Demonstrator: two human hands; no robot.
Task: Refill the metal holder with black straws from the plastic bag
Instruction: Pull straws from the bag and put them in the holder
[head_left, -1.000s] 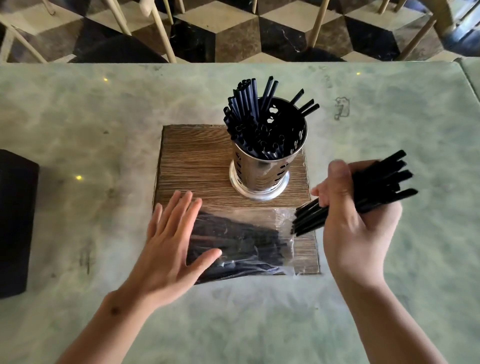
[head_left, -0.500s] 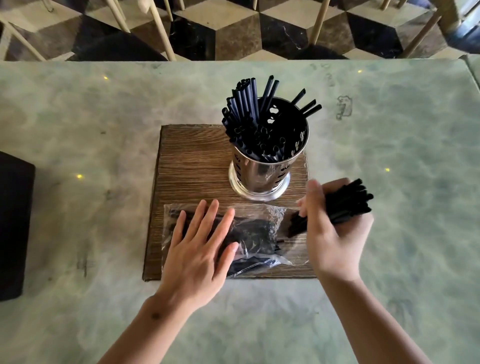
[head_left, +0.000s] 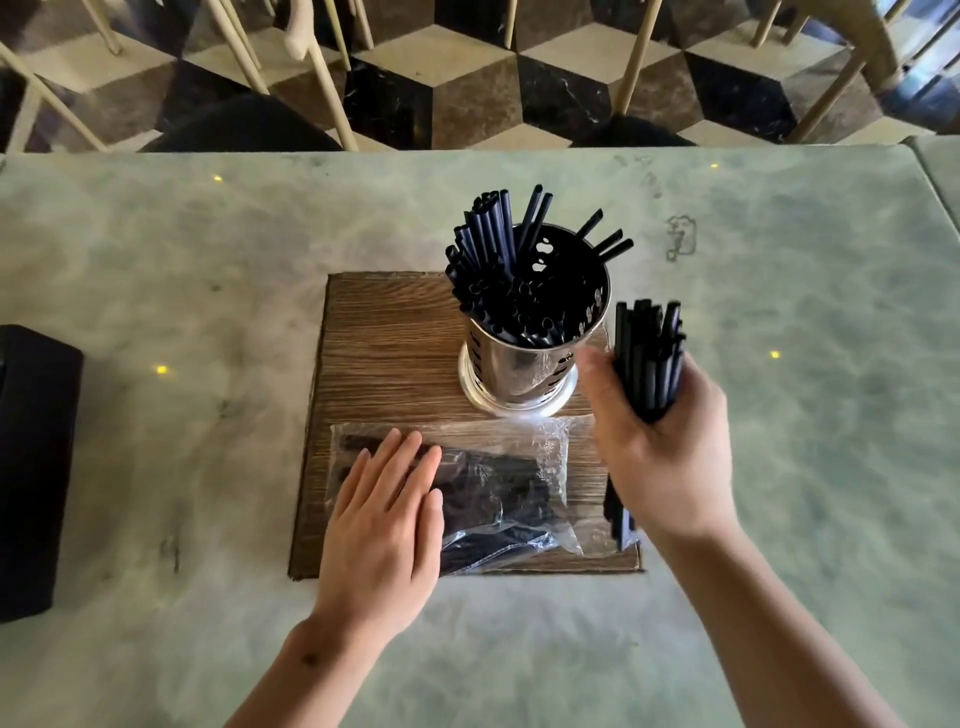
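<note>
Black straws (head_left: 647, 358) stood gripped in the right hand (head_left: 662, 447) beside the crowded metal holder (head_left: 519, 358); a careless insertion risked tipping it. Left hand (head_left: 384, 514) pressed flat on the plastic bag (head_left: 519, 467).

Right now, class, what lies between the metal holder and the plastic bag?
Only a bare strip of the wooden board; in the head view, the holder stands just beyond the bag.
</note>
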